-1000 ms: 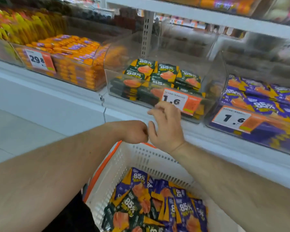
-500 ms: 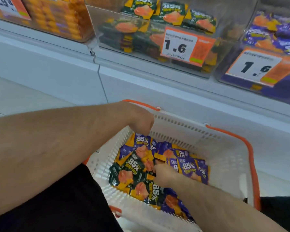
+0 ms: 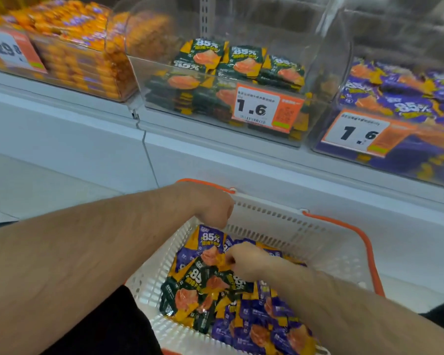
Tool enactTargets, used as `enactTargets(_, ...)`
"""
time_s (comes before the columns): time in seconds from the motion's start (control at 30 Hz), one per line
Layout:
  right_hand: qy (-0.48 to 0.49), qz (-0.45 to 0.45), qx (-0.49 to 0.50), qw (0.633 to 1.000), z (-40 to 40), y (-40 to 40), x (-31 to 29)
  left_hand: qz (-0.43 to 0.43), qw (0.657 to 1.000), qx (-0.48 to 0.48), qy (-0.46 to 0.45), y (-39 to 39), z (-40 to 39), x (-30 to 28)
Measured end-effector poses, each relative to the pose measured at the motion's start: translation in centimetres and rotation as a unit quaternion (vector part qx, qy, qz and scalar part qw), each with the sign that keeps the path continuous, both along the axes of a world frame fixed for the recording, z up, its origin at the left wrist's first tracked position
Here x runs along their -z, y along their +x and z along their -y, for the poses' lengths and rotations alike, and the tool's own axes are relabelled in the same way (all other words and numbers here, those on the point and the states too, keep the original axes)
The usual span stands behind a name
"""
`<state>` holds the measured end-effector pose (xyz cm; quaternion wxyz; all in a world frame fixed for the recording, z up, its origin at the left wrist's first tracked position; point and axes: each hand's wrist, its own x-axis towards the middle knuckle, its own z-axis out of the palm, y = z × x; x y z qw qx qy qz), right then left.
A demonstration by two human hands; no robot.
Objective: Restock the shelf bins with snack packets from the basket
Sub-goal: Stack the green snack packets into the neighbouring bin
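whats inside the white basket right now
The white basket holds a loose heap of purple snack packets and dark green snack packets. The right hand reaches into it. The packets cover the basket floor.

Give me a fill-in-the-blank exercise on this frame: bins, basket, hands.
1. The white plastic basket has handles coloured ____.
2. The price tag on the clear bin of dark green snack packets reads ____.
3. The right hand reaches into the ____.
4. Right of the green packets' bin stands a bin of packets coloured ____.

Missing words: orange; 1.6; basket; purple.
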<state>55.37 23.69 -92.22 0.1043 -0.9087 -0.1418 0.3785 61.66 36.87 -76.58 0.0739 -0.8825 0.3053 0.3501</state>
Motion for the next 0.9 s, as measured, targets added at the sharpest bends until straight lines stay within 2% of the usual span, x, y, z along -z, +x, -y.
enactTargets(0.17,0.027,0.151,-0.057,0.987,0.9,5.1,-9.7,0.017,1.000,-0.006,-0.005,0.4,-0.1,-1.8)
enactTargets(0.27,0.026,0.212,-0.044,0.976,1.0,6.6,-15.1,0.022,0.999,-0.045,-0.016,1.1,-0.7,-3.2)
enactTargets(0.43,0.083,0.274,-0.019,0.958,1.1,7.4,-22.5,0.039,0.973,-0.124,-0.191,2.3,-2.3,-7.0)
enactTargets(0.5,0.151,0.382,0.018,0.912,1.5,7.5,-24.5,0.055,0.949,-0.160,-0.266,2.6,-3.4,-8.9)
enactTargets(0.57,0.226,0.531,0.060,0.815,2.1,7.5,-26.2,0.045,0.909,-0.211,-0.356,2.8,-4.7,-10.4)
enactTargets(0.63,0.274,0.634,0.102,0.716,2.6,7.3,-28.0,0.014,0.857,-0.259,-0.446,2.9,-5.7,-11.6)
enactTargets(0.7,0.319,0.661,0.149,0.663,2.7,7.1,-29.3,-0.018,0.801,-0.287,-0.525,2.9,-6.1,-12.4)
enactTargets(0.73,0.343,0.650,0.178,0.654,2.5,7.0,-29.8,-0.026,0.773,-0.297,-0.559,2.9,-6.0,-12.6)
enactTargets(0.77,0.363,0.623,0.211,0.660,2.2,7.0,-30.2,-0.030,0.743,-0.312,-0.591,3.0,-5.8,-12.7)
enactTargets(0.83,0.403,0.531,0.276,0.692,1.6,7.2,-30.3,-0.030,0.680,-0.353,-0.642,3.2,-5.2,-12.6)
enactTargets(0.9,0.433,0.452,0.306,0.717,0.7,7.9,-30.1,-0.022,0.642,-0.377,-0.667,3.4,-4.5,-12.5)
